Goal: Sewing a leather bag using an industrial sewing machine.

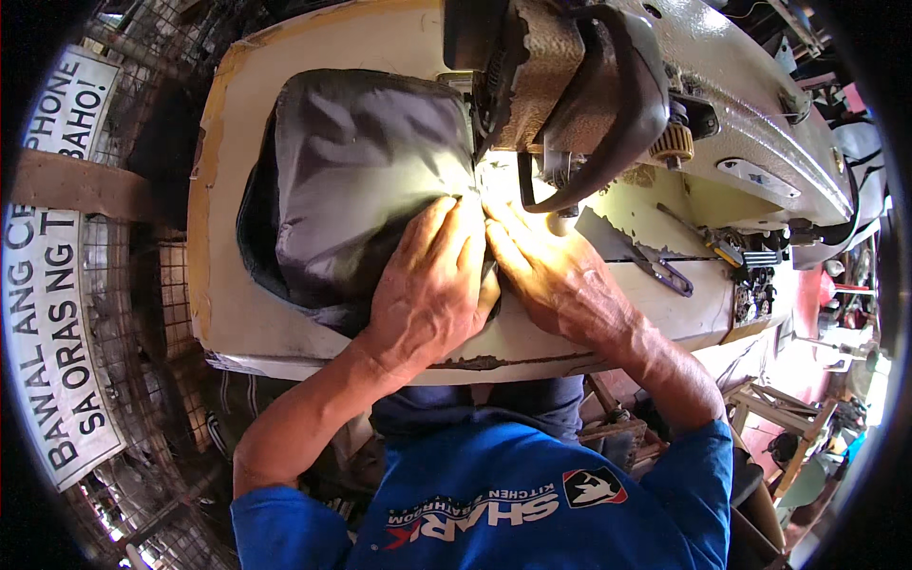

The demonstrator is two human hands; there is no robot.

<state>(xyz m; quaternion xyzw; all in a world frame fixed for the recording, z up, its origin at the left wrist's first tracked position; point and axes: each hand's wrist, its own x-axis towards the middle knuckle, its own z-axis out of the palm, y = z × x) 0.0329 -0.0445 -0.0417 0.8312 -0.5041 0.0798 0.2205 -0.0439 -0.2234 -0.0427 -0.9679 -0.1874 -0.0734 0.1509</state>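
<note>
My left hand (432, 285) lies flat, palm down, fingers together, pressing on the dark grey-purple fabric piece (366, 180) — it presses, grips nothing. My right hand (551, 275) sits just beside it, fingers stretched forward and nearly touching the left fingertips, pressing the fabric's right edge under the needle area of the cream-coloured metal sewing machine (722, 85); whether it pinches the cloth I cannot tell, glare washes that spot out.

The fabric covers the middle of the worn cream table top (237, 313), its rounded left edge stopping short of the table's left rim — a bare strip there, another bare strip along the chipped near edge. Right of my hands, a pair of dark-handled scissors (655, 266) lies on the table, apart from the right hand, with a small black toothed part (755, 294) further right near the table corner.

Far left, beyond the table, a white rectangular sign with black lettering (52, 342) hangs on wire mesh (180, 285); a smaller white sign (71, 104) sits above it.
</note>
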